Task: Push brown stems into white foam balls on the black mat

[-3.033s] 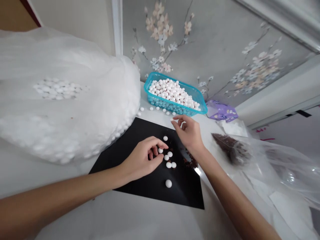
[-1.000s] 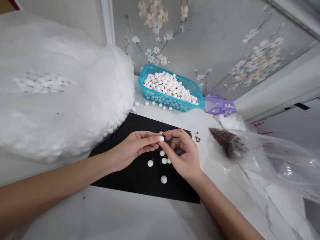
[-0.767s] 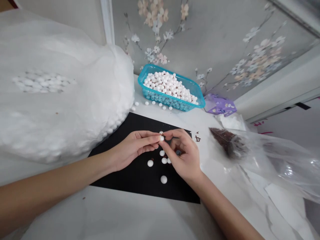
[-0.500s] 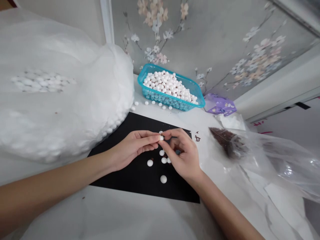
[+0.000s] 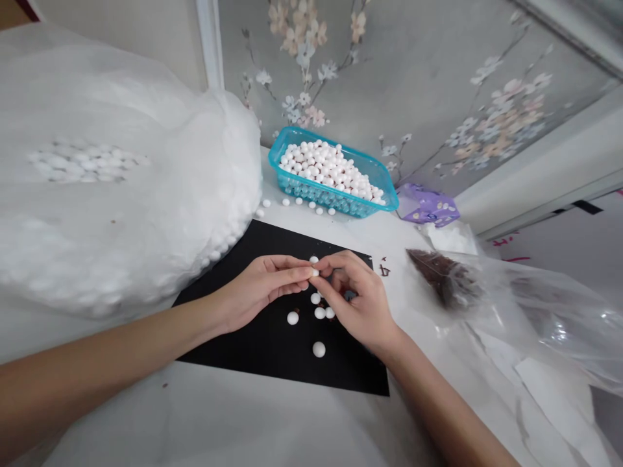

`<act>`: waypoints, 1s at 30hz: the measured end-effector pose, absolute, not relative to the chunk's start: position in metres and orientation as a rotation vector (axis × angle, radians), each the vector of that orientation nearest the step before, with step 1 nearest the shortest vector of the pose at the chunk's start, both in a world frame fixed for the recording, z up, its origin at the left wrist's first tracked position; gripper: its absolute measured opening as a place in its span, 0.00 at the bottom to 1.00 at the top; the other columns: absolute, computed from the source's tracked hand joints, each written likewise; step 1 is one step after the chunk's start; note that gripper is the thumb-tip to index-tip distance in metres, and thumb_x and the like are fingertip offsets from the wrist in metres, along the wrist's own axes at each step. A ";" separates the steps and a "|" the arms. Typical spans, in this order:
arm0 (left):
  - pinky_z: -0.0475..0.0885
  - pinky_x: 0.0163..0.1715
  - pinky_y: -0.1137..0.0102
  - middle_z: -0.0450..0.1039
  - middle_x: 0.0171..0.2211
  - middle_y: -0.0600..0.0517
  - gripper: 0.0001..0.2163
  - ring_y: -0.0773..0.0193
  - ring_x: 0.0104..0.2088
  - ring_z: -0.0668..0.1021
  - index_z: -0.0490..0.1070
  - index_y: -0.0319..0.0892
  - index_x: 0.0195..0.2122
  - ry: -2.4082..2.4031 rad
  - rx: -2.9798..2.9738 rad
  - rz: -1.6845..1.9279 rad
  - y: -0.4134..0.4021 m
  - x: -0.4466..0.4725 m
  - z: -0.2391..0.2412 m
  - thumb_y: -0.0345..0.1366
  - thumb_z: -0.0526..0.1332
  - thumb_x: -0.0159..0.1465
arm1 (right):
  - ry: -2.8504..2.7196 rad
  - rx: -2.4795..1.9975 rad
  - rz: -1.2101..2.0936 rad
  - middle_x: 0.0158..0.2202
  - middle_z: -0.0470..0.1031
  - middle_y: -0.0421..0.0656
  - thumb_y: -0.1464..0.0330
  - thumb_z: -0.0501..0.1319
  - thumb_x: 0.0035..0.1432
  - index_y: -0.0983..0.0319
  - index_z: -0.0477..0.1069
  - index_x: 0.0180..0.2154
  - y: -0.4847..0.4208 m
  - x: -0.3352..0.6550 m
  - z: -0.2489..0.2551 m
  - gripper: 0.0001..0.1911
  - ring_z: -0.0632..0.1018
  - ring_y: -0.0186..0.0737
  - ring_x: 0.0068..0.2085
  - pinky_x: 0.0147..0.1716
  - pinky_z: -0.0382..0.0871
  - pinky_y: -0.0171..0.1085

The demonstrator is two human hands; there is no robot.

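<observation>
Over a black sheet [image 5: 263, 357], my left hand [image 5: 260, 285] pinches a small white ball [image 5: 315, 272] between thumb and fingers. My right hand [image 5: 357, 295] is closed too, its thumb and index fingertips pressed against the right side of the same ball. Whether a brown bit is between those fingertips is hidden. On the sheet below lie several loose white balls, one big ball [image 5: 318, 349] nearest to me and another ball [image 5: 293, 318] with a brown speck beside it. One more white ball [image 5: 314, 259] shows just beyond my fingertips.
At the back stands a blue plastic basket [image 5: 335, 204] heaped with white balls that have brown bits. A large clear bag [image 5: 146, 214] of white balls fills the left. To the right lie a plastic bag with brown pieces [image 5: 440, 275] and a purple packet [image 5: 428, 204].
My right fingertips have closed in tighter on the ball; the brown bit that showed there earlier is now covered. Both hands otherwise stay in place.
</observation>
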State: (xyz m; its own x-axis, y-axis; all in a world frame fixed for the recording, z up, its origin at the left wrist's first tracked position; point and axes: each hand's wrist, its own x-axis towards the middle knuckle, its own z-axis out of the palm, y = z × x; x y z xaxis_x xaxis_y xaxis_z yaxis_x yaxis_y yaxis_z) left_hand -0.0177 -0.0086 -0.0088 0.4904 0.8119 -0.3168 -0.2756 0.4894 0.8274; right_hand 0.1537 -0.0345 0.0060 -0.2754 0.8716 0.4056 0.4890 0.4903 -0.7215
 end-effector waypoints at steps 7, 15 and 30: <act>0.67 0.35 0.74 0.71 0.29 0.56 0.14 0.71 0.31 0.72 0.71 0.45 0.43 0.829 1.075 0.823 -0.015 -0.014 -0.007 0.38 0.64 0.55 | -1.936 -1.315 0.229 0.31 0.67 0.39 0.65 0.57 0.57 0.61 0.65 0.43 0.007 0.169 0.002 0.11 0.63 0.27 0.19 0.22 0.61 0.32; 0.60 0.22 0.75 0.64 0.26 0.56 0.12 0.73 0.22 0.64 0.72 0.40 0.30 0.893 1.618 0.727 -0.025 -0.015 -0.009 0.44 0.65 0.52 | -2.230 -1.809 -0.028 0.31 0.76 0.49 0.66 0.51 0.61 0.64 0.71 0.43 0.089 0.160 -0.017 0.14 0.75 0.46 0.32 0.29 0.62 0.36; 0.70 0.29 0.75 0.71 0.38 0.53 0.18 0.69 0.31 0.74 0.66 0.44 0.47 0.922 1.101 0.868 -0.013 -0.017 -0.008 0.45 0.60 0.58 | -2.392 -1.274 0.156 0.33 0.74 0.44 0.65 0.51 0.63 0.61 0.69 0.41 -0.006 0.174 0.014 0.11 0.75 0.36 0.30 0.29 0.67 0.33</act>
State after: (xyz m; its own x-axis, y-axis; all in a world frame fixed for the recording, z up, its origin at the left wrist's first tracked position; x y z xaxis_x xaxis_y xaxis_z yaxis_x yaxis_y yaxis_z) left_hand -0.0165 -0.0133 -0.0083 0.3696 0.9133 -0.1710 -0.1153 0.2277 0.9669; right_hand 0.1738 -0.0061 0.0144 -0.4896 0.8136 0.3134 0.7659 0.5731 -0.2913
